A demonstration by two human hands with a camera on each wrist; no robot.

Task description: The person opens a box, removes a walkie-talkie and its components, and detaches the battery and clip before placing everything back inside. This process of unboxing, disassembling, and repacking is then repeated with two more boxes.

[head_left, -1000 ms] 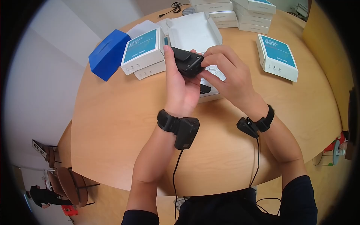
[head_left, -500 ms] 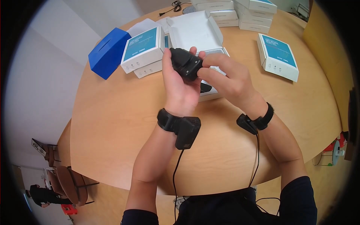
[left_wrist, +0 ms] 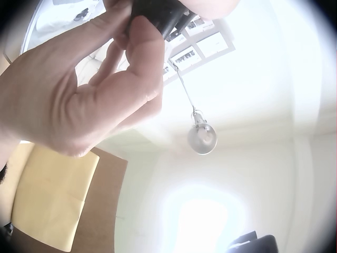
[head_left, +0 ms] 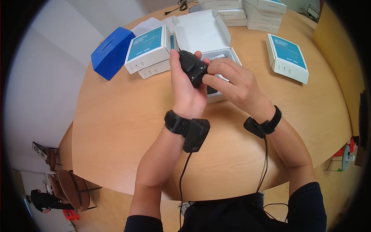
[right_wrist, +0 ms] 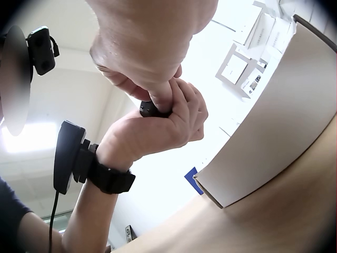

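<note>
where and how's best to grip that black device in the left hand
Likely pinch the black device at its pale-dotted end, from the right: the left hand cradles it from the left, leaving that end facing the right hand.

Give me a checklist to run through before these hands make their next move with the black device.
1. Black device secure in the left hand: ok, held against the palm.
2. Right hand at the device's end: ok, its fingertips touch it.
3. Spot under those fingertips in clear view: not ok, hidden.
4. Lid of the white box behind the hands raised: ok.
5. That box bare inside: not ok, a dark object lies in it.
6. Device switched off: cannot tell.
</note>
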